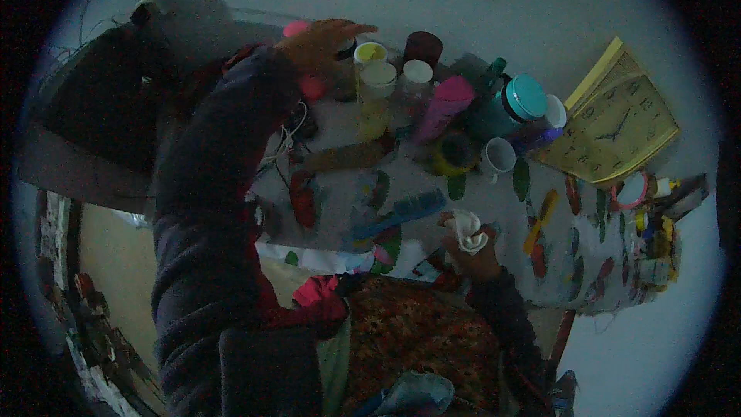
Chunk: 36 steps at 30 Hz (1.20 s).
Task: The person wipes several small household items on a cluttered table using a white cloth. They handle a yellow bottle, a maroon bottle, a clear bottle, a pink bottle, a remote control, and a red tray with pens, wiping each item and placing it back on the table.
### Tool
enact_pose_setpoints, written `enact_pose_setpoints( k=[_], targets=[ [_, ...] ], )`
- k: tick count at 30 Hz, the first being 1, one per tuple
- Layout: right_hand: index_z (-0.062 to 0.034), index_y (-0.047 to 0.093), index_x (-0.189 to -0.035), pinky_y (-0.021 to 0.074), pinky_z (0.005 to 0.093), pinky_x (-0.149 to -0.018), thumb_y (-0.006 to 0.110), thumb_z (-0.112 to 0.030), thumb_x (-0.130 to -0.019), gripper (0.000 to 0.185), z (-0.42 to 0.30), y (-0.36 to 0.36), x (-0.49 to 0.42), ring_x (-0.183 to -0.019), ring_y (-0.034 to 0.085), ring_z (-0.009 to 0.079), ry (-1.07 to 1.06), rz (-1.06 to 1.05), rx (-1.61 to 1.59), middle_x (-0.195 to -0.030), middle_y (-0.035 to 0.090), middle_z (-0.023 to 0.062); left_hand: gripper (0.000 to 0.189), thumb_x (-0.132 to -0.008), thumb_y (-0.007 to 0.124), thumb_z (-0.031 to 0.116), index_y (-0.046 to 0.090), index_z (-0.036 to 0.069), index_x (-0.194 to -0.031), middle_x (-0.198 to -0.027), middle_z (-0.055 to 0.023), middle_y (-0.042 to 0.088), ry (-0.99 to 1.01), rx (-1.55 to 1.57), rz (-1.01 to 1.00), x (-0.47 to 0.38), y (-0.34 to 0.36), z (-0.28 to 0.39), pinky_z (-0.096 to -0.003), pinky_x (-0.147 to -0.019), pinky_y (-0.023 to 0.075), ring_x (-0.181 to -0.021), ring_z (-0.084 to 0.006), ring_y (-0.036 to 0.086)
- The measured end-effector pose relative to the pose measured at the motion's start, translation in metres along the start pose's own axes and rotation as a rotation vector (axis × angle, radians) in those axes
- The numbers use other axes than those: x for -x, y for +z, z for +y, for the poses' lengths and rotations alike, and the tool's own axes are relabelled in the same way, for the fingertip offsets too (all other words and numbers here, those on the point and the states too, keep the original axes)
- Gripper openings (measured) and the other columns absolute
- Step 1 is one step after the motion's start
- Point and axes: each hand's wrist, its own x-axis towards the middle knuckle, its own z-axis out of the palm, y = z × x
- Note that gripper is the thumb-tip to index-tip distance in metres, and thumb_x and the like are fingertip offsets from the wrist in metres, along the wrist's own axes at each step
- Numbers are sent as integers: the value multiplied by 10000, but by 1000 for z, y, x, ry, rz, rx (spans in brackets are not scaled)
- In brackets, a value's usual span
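My left hand (327, 40) reaches to the back left of the table, beside a white-rimmed container with a yellow inside (370, 53). Pink things show on both sides of its wrist; whether the fingers grip anything is too dark to tell. Near the front edge, my right hand (477, 258) holds a crumpled white cloth (468, 233). A blue comb or brush (419, 204) lies just left of the cloth. Behind it are a clear jar with a pale lid (378, 76), a pink container (454, 92) and a white cup (499, 155).
Leaf-patterned cloth (556, 278) covers the table. A turquoise-lidded container (525, 97) stands at the back, near a yellow clock (619, 127) leaning against the wall. A yellow comb (541, 221) and a pink-rimmed round mirror (630, 191) are at right. White cables (286, 142) lie left.
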Motion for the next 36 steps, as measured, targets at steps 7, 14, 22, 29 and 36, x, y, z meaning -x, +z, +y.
enact_pose_setpoints(
  k=[7,14,22,29,36],
  targets=[
    [-58,599,-1228,488,346,-878,709,-164,-872,388,-12,12,5,-1098,607,202,191,9,-35,-1185,651,74,781,-764,764,335,417,176,-1446,-1325,-146,555,13,-316,-221,-27,30,13,-612,-1102,283,-1272,-328,511],
    [-23,583,-1212,517,332,-721,681,-152,-884,365,10,15,16,-893,634,200,217,84,-535,-1059,651,75,756,-700,799,399,508,121,-1340,-1270,-146,578,-10,-351,-245,-33,46,-28,-545,-1092,332,-1211,-335,541],
    [-50,546,-1312,514,339,-778,670,-169,-920,427,38,8,12,-1032,620,172,26,-57,168,-1243,628,79,644,-769,710,358,521,13,-1280,-1283,-189,545,51,-138,-92,-11,10,-12,-457,-1011,447,-1162,-369,542],
    [-62,528,-1332,514,357,-804,655,-168,-926,439,36,10,8,-1027,614,168,-62,-45,113,-1246,617,78,667,-706,792,378,557,35,-1227,-1141,-164,617,105,-417,239,-7,-33,7,-417,-954,491,-1080,-339,606],
    [-63,571,-1268,500,330,-779,653,-173,-911,383,-8,1,13,-950,610,140,-6,-86,-213,-1151,645,55,609,-769,798,231,549,64,-1300,-1293,-87,571,-236,195,347,27,-98,17,-394,-1003,467,-1198,-247,550]
  ],
)
